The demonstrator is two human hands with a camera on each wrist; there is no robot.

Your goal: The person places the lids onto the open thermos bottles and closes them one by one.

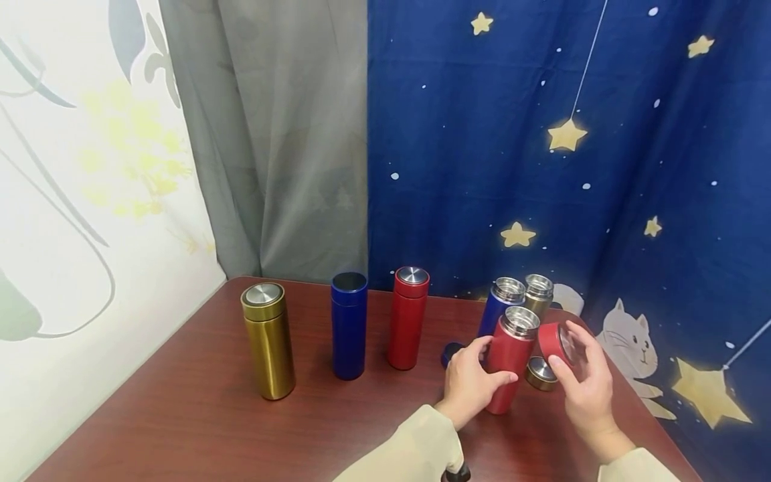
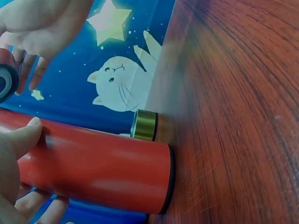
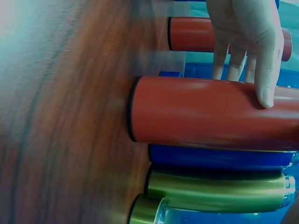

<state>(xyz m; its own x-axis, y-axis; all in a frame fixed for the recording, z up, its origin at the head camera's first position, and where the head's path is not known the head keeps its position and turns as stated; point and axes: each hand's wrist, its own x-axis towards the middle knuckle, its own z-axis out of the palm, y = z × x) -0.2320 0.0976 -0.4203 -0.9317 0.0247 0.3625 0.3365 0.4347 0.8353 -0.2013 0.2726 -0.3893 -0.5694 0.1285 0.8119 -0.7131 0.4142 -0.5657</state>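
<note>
My left hand [image 1: 470, 383] grips the body of an uncapped red thermos bottle [image 1: 509, 355], thumb on the near side and fingers on its left. The bottle stands upright on the table, its steel mouth bare. Just right of that mouth, my right hand [image 1: 591, 391] holds a red lid [image 1: 551, 341] between thumb and fingers, tilted on its side and apart from the bottle. In the left wrist view the lid's dark-ringed underside [image 2: 7, 81] shows. Behind the red bottle stand an uncapped blue bottle [image 1: 495, 313] and an uncapped gold bottle [image 3: 215, 189].
A gold lid [image 1: 541, 375] lies on the table right of the red bottle, and a blue lid [image 1: 450, 353] lies left of it, partly hidden. Capped gold [image 1: 269, 355], blue [image 1: 349, 335] and red [image 1: 408, 328] bottles stand farther left. Curtains [image 1: 482, 134] hang behind the table.
</note>
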